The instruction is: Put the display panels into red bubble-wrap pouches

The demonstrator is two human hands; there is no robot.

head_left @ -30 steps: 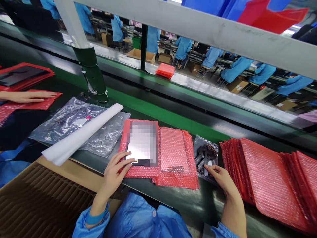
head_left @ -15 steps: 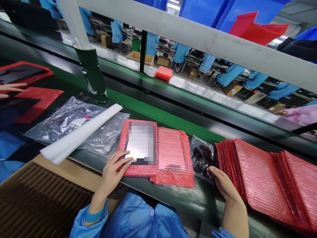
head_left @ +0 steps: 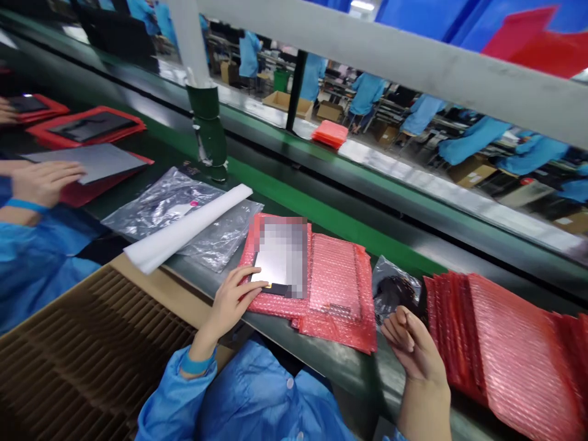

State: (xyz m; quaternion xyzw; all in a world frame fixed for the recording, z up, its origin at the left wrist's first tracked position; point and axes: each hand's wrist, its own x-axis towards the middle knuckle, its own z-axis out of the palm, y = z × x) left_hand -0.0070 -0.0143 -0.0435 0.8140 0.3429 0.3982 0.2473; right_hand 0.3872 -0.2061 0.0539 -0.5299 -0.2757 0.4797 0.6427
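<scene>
A flat shiny panel [head_left: 280, 257] lies on a small pile of red bubble-wrap bags [head_left: 340, 288] at the bench edge. My left hand [head_left: 232, 301] rests its stretched fingers on the panel's near left corner. My right hand [head_left: 411, 346] hovers with fingers curled in, just in front of a small clear bag of dark parts [head_left: 397, 288]. Whether those fingers hold anything is hidden.
A fanned stack of red bubble bags [head_left: 505, 349] fills the right. Clear plastic bags [head_left: 169, 205] and a white foam roll [head_left: 184, 231] lie at left. A cardboard box with dividers [head_left: 92, 349] sits below. A co-worker's hand [head_left: 41, 180] rests on a grey sheet [head_left: 98, 160]. A green post [head_left: 209, 131] stands behind.
My right hand has come off the small bag and curled its fingers. My left hand stays on the panel corner. The co-worker at left has laid a grey sheet down.
</scene>
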